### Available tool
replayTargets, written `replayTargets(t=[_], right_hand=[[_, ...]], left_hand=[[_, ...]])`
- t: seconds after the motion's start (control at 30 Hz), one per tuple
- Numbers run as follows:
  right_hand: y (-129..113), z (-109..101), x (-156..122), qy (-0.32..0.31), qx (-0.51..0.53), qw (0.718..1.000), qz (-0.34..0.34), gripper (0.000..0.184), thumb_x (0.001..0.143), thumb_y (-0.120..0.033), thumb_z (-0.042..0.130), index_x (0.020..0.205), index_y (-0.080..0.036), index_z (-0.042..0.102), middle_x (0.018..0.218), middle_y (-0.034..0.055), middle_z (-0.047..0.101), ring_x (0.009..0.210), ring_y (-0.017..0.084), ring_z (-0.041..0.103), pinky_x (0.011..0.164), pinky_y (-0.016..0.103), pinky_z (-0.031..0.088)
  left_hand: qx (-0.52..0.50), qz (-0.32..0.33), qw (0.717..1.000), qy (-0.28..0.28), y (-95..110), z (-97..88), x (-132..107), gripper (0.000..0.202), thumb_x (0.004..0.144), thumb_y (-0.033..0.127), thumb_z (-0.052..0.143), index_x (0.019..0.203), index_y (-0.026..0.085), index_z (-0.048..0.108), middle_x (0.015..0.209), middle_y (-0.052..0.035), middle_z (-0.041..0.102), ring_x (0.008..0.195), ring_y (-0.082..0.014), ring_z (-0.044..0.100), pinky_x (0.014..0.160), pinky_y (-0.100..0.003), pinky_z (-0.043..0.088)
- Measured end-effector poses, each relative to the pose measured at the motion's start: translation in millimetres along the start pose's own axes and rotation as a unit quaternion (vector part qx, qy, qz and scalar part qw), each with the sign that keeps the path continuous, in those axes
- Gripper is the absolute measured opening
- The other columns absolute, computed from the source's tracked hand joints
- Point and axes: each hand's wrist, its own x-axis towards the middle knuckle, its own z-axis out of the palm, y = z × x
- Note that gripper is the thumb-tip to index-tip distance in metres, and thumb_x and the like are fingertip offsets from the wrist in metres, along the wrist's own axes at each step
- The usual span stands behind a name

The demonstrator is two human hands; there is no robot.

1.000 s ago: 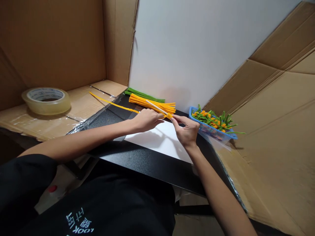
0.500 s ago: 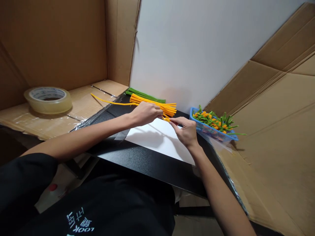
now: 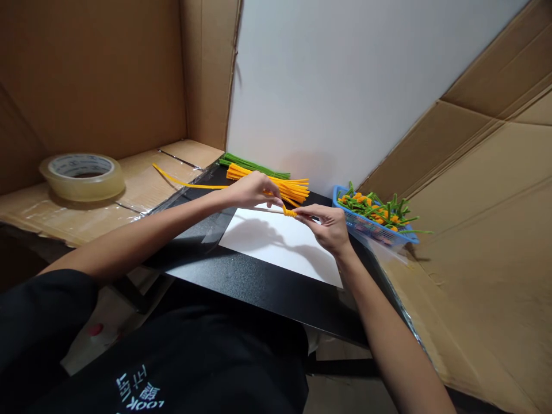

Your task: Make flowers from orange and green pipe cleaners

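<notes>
My left hand (image 3: 254, 191) grips a long yellow pipe cleaner (image 3: 190, 186), whose free end reaches out to the left above the black table. The pipe cleaner runs to a tight yellow coil (image 3: 290, 213) wound around a thin white stick (image 3: 269, 210). My right hand (image 3: 323, 230) pinches the stick at the coil. Behind my hands lie a bundle of orange pipe cleaners (image 3: 276, 182) and a smaller green bundle (image 3: 254, 166). My left hand partly hides the orange bundle.
A white sheet (image 3: 276, 244) lies on the black table (image 3: 259, 293) below my hands. At the right stands a blue plastic basket (image 3: 371, 224) of green and orange pipe-cleaner pieces. A clear tape roll (image 3: 81, 177) sits at the left. Cardboard and a white panel wall off the back.
The white stick has swung from slanting up-left to nearly level. The yellow coil has moved down, and the pipe cleaner's free end has shifted slightly left.
</notes>
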Motion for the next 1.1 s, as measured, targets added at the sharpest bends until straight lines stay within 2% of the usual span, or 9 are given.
replayTargets(t=[0.13,0.3,0.43,0.53,0.63,0.8,0.97,1.1], right_hand=[[-4,3,0,0.016,0.029,0.999,0.006,0.012,0.079,-0.030,0.080,0.089,-0.024,0.083,0.087,0.0062,0.081,0.076,0.020,0.074,0.073,0.033,0.060],[-7,6,-1,0.049,0.023,0.999,-0.006,0.011,0.081,-0.030,0.079,0.089,-0.025,0.083,0.088,0.0048,0.081,0.078,0.020,0.074,0.076,0.035,0.060],[-9,6,-1,0.056,0.034,0.998,-0.007,0.010,0.080,-0.028,0.080,0.089,-0.025,0.083,0.088,0.0040,0.081,0.078,0.020,0.075,0.076,0.035,0.060],[-8,7,-2,0.067,0.036,0.997,0.010,0.011,0.080,-0.030,0.080,0.088,-0.023,0.083,0.088,0.0045,0.081,0.079,0.021,0.075,0.077,0.035,0.062],[-5,9,-4,0.101,0.020,0.995,0.018,0.014,0.081,-0.032,0.078,0.091,-0.022,0.083,0.090,0.0053,0.081,0.080,0.022,0.076,0.078,0.035,0.062],[-6,11,-5,0.157,-0.026,0.987,0.004,0.015,0.083,-0.032,0.077,0.093,-0.022,0.082,0.092,0.0058,0.081,0.084,0.023,0.076,0.083,0.038,0.062],[-15,10,-4,0.177,-0.134,0.974,-0.040,0.013,0.088,-0.028,0.071,0.094,-0.024,0.082,0.092,0.0056,0.081,0.077,0.022,0.075,0.077,0.037,0.062],[-15,10,-3,0.164,-0.206,0.962,-0.071,0.015,0.089,-0.024,0.068,0.094,-0.025,0.082,0.090,0.0046,0.081,0.071,0.021,0.073,0.074,0.037,0.060]], left_hand=[[-0.076,-0.011,0.996,-0.048,-5,-2.7,1,0.031,0.087,0.043,0.068,0.086,0.015,0.081,0.073,-0.0052,0.074,0.060,-0.0089,0.053,0.055,-0.024,0.032],[-0.152,-0.026,0.986,-0.069,-10,0.7,1,0.035,0.087,0.047,0.068,0.086,0.014,0.080,0.068,-0.0036,0.069,0.054,-0.0072,0.046,0.050,-0.023,0.028],[-0.198,-0.016,0.975,-0.094,-13,4.9,1,0.036,0.089,0.047,0.066,0.083,0.014,0.079,0.069,-0.0043,0.068,0.056,-0.0073,0.048,0.051,-0.021,0.030],[-0.235,0.001,0.967,-0.096,-15,11.1,2,0.037,0.090,0.047,0.065,0.088,0.013,0.079,0.071,-0.0057,0.070,0.055,-0.0068,0.047,0.050,-0.020,0.030],[-0.269,-0.013,0.960,-0.077,-14,18.8,3,0.037,0.092,0.046,0.063,0.095,0.012,0.078,0.068,-0.0072,0.071,0.049,-0.0062,0.041,0.047,-0.020,0.028],[-0.203,-0.023,0.977,-0.056,-3,28.2,0,0.039,0.098,0.043,0.054,0.101,0.012,0.077,0.074,-0.0078,0.074,0.052,-0.0076,0.045,0.051,-0.021,0.035],[-0.147,-0.026,0.987,-0.053,8,35.2,-2,0.040,0.101,0.039,0.049,0.094,0.011,0.077,0.071,-0.0063,0.073,0.052,-0.0080,0.048,0.054,-0.022,0.036],[0.009,-0.027,1.000,-0.008,13,38.4,-5,0.036,0.100,0.033,0.051,0.084,0.011,0.075,0.068,-0.0065,0.070,0.056,-0.0118,0.056,0.058,-0.025,0.037]])
